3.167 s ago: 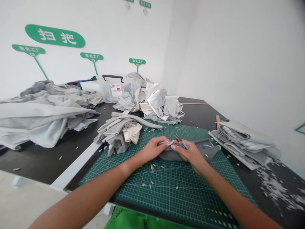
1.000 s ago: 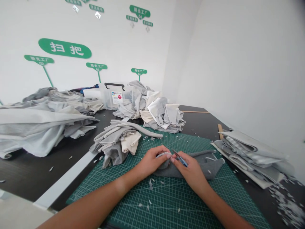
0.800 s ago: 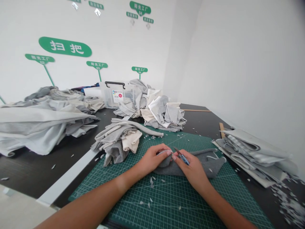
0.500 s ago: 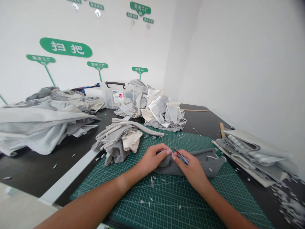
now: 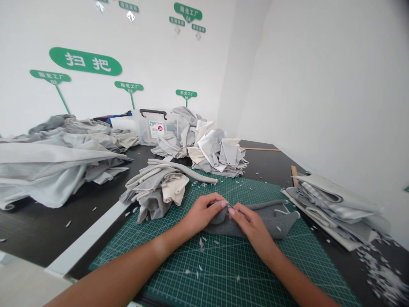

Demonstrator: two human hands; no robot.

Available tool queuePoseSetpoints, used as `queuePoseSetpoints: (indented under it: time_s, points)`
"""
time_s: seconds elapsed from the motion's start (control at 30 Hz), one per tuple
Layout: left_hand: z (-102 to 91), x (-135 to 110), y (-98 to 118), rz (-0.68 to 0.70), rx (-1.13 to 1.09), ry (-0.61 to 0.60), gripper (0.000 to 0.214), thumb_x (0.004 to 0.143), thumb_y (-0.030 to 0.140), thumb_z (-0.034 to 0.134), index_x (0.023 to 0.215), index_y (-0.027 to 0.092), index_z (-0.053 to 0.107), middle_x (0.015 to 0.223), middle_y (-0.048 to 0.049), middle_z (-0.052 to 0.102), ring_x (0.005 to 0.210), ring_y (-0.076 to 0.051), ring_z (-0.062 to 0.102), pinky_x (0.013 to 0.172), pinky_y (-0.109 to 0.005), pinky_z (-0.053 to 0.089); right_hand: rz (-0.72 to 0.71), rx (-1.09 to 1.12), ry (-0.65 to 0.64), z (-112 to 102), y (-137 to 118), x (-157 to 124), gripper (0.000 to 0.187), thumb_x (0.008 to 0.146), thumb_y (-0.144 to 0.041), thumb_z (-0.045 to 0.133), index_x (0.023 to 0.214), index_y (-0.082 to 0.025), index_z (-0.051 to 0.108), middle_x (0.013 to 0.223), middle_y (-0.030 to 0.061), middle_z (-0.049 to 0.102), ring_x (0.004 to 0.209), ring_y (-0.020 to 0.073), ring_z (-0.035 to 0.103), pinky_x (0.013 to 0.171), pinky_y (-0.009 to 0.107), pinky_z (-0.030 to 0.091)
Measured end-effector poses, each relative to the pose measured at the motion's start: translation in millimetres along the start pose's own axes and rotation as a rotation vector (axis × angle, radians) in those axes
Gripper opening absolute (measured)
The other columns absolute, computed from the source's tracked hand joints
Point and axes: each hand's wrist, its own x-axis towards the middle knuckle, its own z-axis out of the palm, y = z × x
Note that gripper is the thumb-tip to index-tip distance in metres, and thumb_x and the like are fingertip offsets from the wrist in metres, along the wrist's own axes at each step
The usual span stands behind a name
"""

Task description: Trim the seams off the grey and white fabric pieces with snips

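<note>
A dark grey knit cloth (image 5: 275, 219) lies across the green cutting mat (image 5: 249, 264), its right end cut with pale edges. My left hand (image 5: 204, 215) is closed, pinching the cloth's bunched left end between thumb and fingers. Close against it, my right hand (image 5: 252, 226) is closed around small thread snips (image 5: 231, 207). Only a thin bit of the snips shows at the fingertips, by the pinched edge; the blue handle is hidden in the hand. Small pale fabric scraps (image 5: 201, 245) are scattered on the mat below.
Beside my left hand sits a heap of grey and cream cloths (image 5: 159, 187). Behind are a taller cloth pile (image 5: 217, 149), a clear plastic box (image 5: 145, 128) and a big heap (image 5: 64, 162) at left. Folded fabric (image 5: 332, 209) and loose trimmings (image 5: 383, 273) lie at right.
My right hand has turned and its fingers have closed in toward the left hand, hiding the blue handle of the snips. The view has shifted slightly. The cloth stays in place.
</note>
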Motion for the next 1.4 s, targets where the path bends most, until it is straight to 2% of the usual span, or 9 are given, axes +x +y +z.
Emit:
queuePoseSetpoints:
  time_s: [0.23,0.63,0.9,1.1,1.4]
  points:
    - [-0.8,-0.3,0.3,-0.034,-0.028,-0.012,0.029,0.096,0.040,0.058,0.092,0.014,0.071,0.088,-0.0044,0.069,0.084,-0.016,0.060,0.079,-0.026,0.045,0.058,-0.002,0.009,4.6,-4.3,-5.7,0.039,0.105,-0.051,0.044,0.079,-0.022,0.048,0.073,-0.0051,0.045,0.069,0.0136,0.044,0.066,0.026,0.033]
    - [-2.3,-2.4,-2.4,-0.049,0.004,-0.051,0.023,0.095,0.033,0.059,0.099,0.016,0.073,0.100,-0.0066,0.074,0.096,-0.020,0.066,0.090,-0.030,0.048,0.061,-0.133,0.008,6.2,-5.9,-6.9,0.039,0.105,-0.052,0.043,0.081,-0.022,0.047,0.075,-0.0057,0.046,0.072,0.0143,0.047,0.067,0.027,0.033]
    - [-1.8,-2.4,-5.7,-0.079,-0.041,-0.059,0.022,0.094,0.032,0.060,0.097,0.015,0.073,0.097,-0.0064,0.073,0.092,-0.019,0.065,0.086,-0.029,0.048,0.054,-0.192,0.023,9.2,-3.6,-9.1,0.038,0.105,-0.053,0.042,0.081,-0.023,0.046,0.074,-0.0054,0.047,0.072,0.0151,0.048,0.066,0.027,0.033]
    - [-1.5,-2.5,-9.8,-0.080,-0.058,-0.060,0.022,0.093,0.033,0.062,0.097,0.015,0.074,0.098,-0.0063,0.074,0.095,-0.019,0.065,0.089,-0.031,0.048,0.059,-0.231,0.036,10.9,-3.1,-10.5,0.039,0.105,-0.054,0.041,0.080,-0.024,0.043,0.071,-0.0050,0.045,0.068,0.0160,0.047,0.065,0.028,0.032]
    - [-1.8,-2.3,-3.2,-0.110,-0.051,-0.054,0.021,0.093,0.033,0.063,0.091,0.014,0.073,0.090,-0.0052,0.073,0.086,-0.017,0.064,0.082,-0.028,0.048,0.063,-0.231,0.049,11.9,-4.7,-11.2,0.039,0.105,-0.053,0.040,0.080,-0.024,0.044,0.072,-0.0050,0.047,0.068,0.0157,0.048,0.065,0.027,0.033]
